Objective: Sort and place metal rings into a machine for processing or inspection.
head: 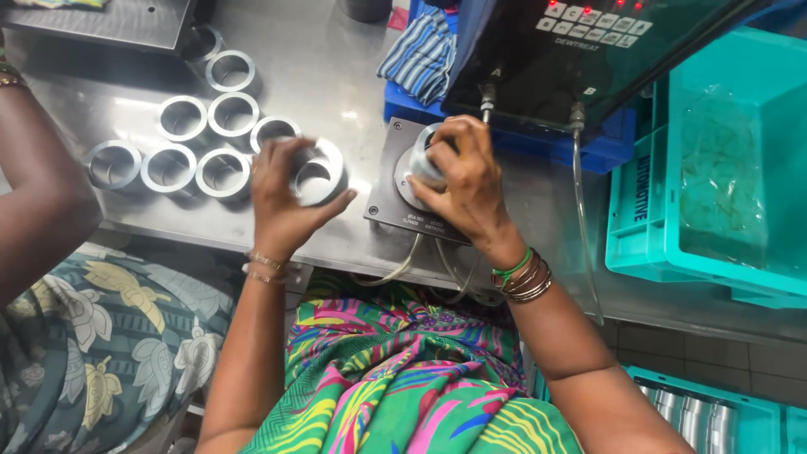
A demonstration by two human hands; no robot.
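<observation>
Gripping shiny steel ring (318,172): left hand (282,197); right hand (466,181) clasps ring on fixture (424,160).

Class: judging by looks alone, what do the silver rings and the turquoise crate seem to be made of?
Short silver rings: seemingly machined metal, perhaps steel; bright, smooth walls with sharp highlights, like the one in the left hand.
Turquoise rectangular crate: probably moulded plastic; uniform colour, dull sheen, moulded rim and ribs.
</observation>
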